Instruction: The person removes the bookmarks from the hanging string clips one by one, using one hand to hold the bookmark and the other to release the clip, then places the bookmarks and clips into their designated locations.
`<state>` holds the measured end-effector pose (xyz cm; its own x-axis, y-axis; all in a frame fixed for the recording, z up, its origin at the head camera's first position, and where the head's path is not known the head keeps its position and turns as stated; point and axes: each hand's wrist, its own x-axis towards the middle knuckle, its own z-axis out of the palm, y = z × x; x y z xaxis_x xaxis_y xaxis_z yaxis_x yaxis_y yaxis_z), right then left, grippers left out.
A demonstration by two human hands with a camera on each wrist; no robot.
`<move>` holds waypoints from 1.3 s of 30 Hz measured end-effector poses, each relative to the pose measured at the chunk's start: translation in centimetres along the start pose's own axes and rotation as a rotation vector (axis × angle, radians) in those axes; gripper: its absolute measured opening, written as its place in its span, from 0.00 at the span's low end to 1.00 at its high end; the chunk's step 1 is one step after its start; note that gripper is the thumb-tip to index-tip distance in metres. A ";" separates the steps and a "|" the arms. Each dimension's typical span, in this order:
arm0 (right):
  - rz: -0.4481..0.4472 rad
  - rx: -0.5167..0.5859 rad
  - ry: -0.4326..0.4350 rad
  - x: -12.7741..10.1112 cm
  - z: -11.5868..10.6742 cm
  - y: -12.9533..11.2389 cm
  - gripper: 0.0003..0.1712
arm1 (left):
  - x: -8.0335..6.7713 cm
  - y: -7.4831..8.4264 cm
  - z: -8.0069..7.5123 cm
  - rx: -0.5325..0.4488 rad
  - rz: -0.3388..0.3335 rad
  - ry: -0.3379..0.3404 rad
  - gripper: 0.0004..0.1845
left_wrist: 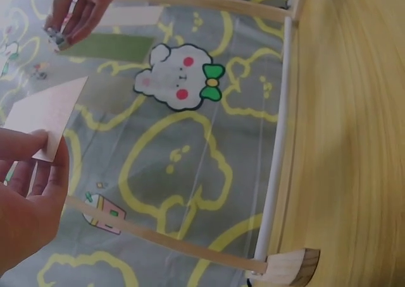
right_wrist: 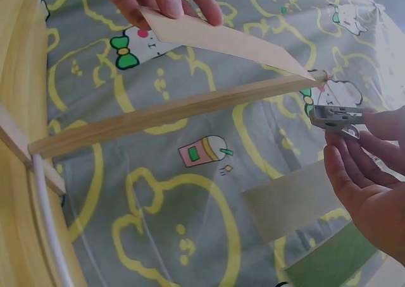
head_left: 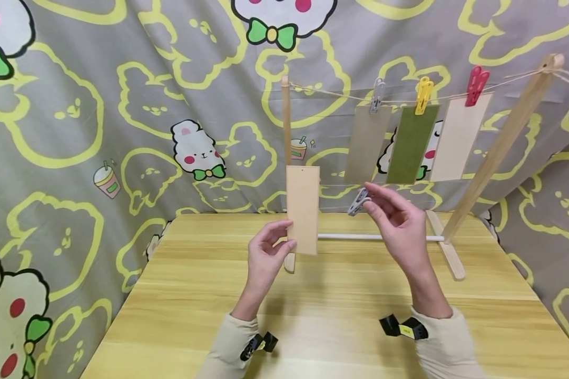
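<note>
The left hand (head_left: 265, 252) pinched the lower edge of a tan card (head_left: 303, 209) between thumb and fingers, holding it upright just in front of the rack's left post (head_left: 286, 126), above the bench (head_left: 180, 295). The right hand (head_left: 398, 226) gripped a grey clip (head_left: 359, 201) at its fingertips, apart from the card. On the string (head_left: 332, 95), three cards (head_left: 410, 143) already hung by clips toward the right; judging from that, the fourth was not yet hung. The string's left stretch lay free, with open room beneath it.
</note>
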<state>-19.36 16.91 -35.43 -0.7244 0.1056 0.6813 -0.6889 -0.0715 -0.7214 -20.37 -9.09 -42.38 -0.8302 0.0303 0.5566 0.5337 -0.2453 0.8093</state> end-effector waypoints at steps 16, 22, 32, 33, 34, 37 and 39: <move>0.100 0.033 0.059 -2.8 0.6 2.1 0.22 | -0.7 -0.3 -2.1 0.075 -0.011 0.022 0.21; 0.120 0.017 0.083 -3.4 0.8 3.0 0.22 | -0.4 -0.2 -3.1 0.090 0.011 0.030 0.22; 0.154 -0.074 0.112 -4.0 1.3 4.2 0.22 | 0.0 0.2 -4.8 0.156 -0.003 0.068 0.22; 0.158 -0.081 0.117 -4.0 1.3 4.3 0.21 | 0.1 0.2 -4.9 0.153 -0.010 0.077 0.22; 0.162 -0.083 0.121 -4.0 1.3 4.3 0.21 | 0.1 0.3 -5.0 0.146 -0.017 0.084 0.22; 0.168 -0.082 0.127 -3.9 1.3 4.5 0.21 | 0.4 0.5 -5.2 0.128 -0.032 0.101 0.23; 0.163 -0.076 0.128 -3.9 1.3 4.5 0.22 | 0.5 0.6 -5.3 0.116 -0.039 0.109 0.22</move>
<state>-19.71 14.87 -41.17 -0.8134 0.2239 0.5369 -0.5551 -0.0230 -0.8314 -21.35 -14.34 -42.59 -0.8598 -0.0689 0.5060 0.5106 -0.1323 0.8496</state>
